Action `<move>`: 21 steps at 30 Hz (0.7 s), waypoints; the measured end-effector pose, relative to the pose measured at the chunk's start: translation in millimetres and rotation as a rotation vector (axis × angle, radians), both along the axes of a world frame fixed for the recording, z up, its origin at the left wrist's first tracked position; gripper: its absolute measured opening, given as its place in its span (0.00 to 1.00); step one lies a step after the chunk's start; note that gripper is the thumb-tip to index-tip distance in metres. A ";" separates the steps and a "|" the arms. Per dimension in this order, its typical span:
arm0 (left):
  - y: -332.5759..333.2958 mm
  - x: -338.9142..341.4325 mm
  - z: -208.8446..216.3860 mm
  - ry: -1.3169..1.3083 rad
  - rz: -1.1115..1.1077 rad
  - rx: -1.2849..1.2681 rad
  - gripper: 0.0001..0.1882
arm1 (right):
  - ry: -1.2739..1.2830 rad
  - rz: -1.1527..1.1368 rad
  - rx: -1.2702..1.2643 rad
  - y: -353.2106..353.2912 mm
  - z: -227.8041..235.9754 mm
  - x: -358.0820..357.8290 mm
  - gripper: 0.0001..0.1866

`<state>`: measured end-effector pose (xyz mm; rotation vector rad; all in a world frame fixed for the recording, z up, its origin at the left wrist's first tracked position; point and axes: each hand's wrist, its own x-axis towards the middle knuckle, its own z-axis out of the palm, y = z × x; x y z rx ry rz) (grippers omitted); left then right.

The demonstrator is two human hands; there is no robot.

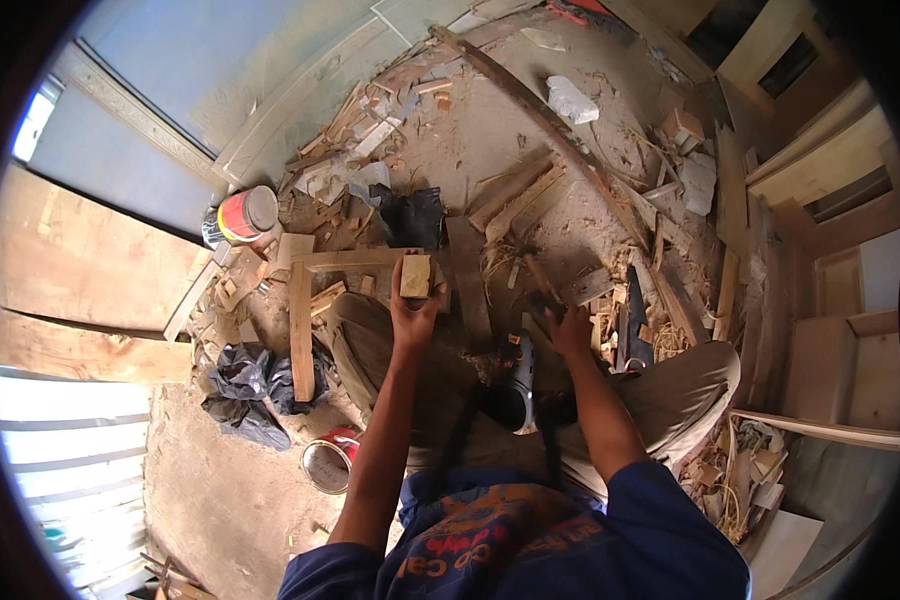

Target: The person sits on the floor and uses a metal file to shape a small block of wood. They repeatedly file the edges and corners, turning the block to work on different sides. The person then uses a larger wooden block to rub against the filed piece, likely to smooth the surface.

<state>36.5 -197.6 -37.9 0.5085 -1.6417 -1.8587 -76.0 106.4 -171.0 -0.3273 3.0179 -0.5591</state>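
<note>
My left hand is closed round a short, pale wooden block, its end face turned up. Beyond the block lie a dark plank and a piece of black plastic. Over my right knee side, my right hand is closed on a slim wooden handle that points away from me; the rest of that tool is dark and hard to make out. Between my legs, a sandal shows on my foot. The two hands are apart.
A wooden frame piece stands left of my knee, by crumpled black plastic bags. Paint tins, one red and one upright, stand at left. A long beam crosses the littered floor. Wooden cabinet frames line the right.
</note>
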 end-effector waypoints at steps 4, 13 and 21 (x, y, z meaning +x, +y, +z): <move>2.6 -11.5 10.6 -0.029 -0.020 -0.002 0.41 | -0.457 0.021 0.481 28.1 -1.5 10.3 0.39; 1.3 -18.8 19.4 0.142 -0.071 -0.017 0.47 | -0.380 0.542 -0.228 19.5 51.4 -17.5 0.43; -6.8 -11.3 3.7 0.192 -0.074 -0.147 0.44 | -0.030 0.650 -0.333 -38.1 213.0 3.4 0.39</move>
